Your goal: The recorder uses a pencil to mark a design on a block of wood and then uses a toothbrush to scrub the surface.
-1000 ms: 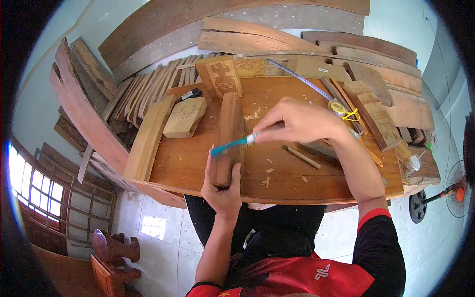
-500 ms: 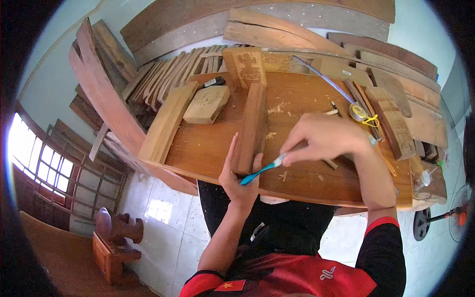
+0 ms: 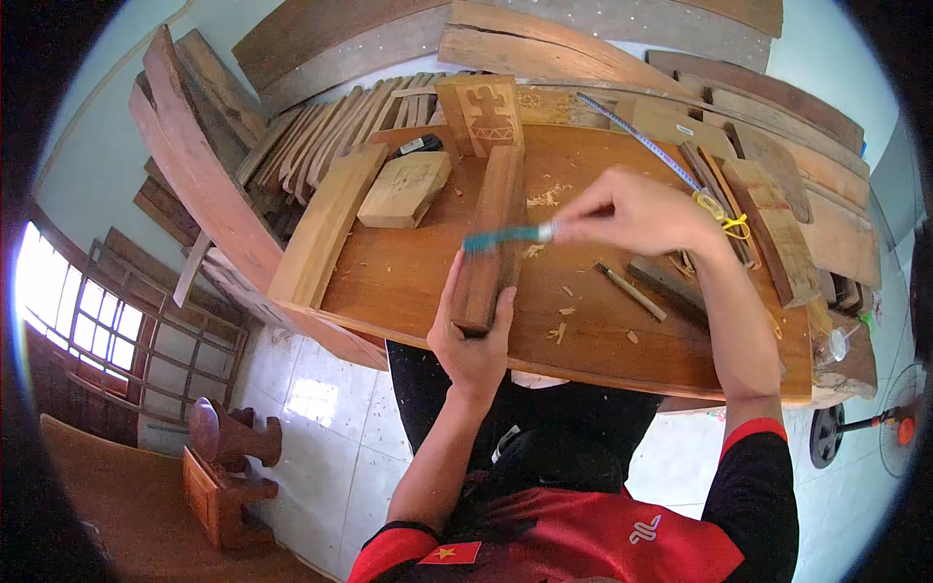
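Note:
My left hand [image 3: 471, 352] is wrapped round the near end of a dark brown wooden block [image 3: 493, 214], thumb on its right side and fingers on its left. The block lies lengthwise away from me on the table. Pinched in my right hand [image 3: 641, 216] is a teal toothbrush [image 3: 505, 235], its head over the middle of the block's top. The brush is blurred by motion, and I cannot tell if its bristles touch the wood. Behind the block's far end stands a light board with a carved figure [image 3: 488, 112].
Wood shavings litter the table [image 3: 573, 350]. To the left are a pale block [image 3: 403, 189] and a long plank [image 3: 330, 223]. On the right lie a thin tool [image 3: 632, 293], a dark bar [image 3: 671, 286], a tape measure [image 3: 711, 204] and a thick wood piece [image 3: 773, 233].
The toothbrush has moved from the block's near end up to its middle, away from me. My right hand has shifted slightly farther away; my left still grips the near end.

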Motion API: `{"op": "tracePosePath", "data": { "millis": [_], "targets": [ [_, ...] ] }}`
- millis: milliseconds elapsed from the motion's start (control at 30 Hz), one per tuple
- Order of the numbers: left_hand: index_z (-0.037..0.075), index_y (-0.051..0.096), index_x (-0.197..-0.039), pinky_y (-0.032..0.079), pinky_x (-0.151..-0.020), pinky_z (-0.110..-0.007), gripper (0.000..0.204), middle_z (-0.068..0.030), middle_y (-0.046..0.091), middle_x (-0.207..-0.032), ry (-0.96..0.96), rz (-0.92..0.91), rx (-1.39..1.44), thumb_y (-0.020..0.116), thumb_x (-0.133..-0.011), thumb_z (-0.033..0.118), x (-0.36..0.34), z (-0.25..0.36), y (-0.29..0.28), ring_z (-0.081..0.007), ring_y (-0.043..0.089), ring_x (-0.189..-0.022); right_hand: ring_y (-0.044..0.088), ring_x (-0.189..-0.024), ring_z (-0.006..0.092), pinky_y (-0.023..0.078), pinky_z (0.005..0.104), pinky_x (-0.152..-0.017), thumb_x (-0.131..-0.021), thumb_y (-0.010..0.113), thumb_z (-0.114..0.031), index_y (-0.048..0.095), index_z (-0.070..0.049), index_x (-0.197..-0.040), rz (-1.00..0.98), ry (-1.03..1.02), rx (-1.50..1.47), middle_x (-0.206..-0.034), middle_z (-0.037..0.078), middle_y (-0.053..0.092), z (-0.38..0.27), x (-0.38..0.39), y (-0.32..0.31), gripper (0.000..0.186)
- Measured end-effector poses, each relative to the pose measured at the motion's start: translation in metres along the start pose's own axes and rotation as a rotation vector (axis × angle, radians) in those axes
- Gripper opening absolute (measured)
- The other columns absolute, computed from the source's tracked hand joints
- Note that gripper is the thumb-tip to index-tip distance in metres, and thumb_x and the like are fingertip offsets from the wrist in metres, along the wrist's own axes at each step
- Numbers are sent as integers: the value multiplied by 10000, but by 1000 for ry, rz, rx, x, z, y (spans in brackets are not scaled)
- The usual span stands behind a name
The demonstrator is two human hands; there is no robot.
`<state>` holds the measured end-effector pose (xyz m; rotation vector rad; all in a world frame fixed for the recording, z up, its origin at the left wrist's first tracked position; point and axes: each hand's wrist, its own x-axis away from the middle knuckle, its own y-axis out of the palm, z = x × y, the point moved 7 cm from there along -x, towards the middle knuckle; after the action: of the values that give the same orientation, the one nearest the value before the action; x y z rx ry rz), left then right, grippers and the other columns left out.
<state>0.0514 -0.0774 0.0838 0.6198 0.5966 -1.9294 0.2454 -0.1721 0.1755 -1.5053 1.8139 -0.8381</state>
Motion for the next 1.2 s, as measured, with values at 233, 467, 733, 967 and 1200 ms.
{"op": "tracePosePath", "data": {
  "millis": [233,467,733,967,1200],
  "targets": [
    [-82,539,-1407,491,-1045,-345,564,-186,650,-1356,-6,8,28,754,-893,5,3,-3,1,-217,637,-1216,601,-627,139,467,331,-606,-953,728,-294,785,-107,-1124,-36,-118,38,-807,121,755,-22,8,18,260],
    [-70,549,-1409,521,-1010,-350,601,-194,677,-1324,24,25,-36,793,-867,21,3,-3,-1,-218,666,-1186,487,-610,85,392,330,-545,-966,712,-313,781,-106,-1137,6,20,35,-699,66,691,2,6,4,277],
    [-73,552,-1405,517,-1005,-338,599,-207,676,-1315,9,30,-26,793,-865,16,3,-5,-1,-209,660,-1178,458,-589,91,376,336,-531,-963,717,-323,789,-96,-1112,147,15,15,-663,54,661,22,-3,-3,281],
    [-79,543,-1411,517,-1014,-347,601,-218,663,-1337,-22,17,30,785,-869,12,1,-4,1,-238,662,-1197,447,-594,85,366,321,-533,-953,736,-332,796,-103,-1102,362,42,62,-668,24,664,37,-11,-23,279],
    [-79,538,-1416,513,-1017,-344,596,-209,663,-1341,12,18,36,776,-876,7,4,-3,1,-234,659,-1202,443,-598,86,371,323,-532,-970,721,-316,789,-111,-1133,154,-6,-45,-682,21,668,49,-16,-8,271]
  ]
}}
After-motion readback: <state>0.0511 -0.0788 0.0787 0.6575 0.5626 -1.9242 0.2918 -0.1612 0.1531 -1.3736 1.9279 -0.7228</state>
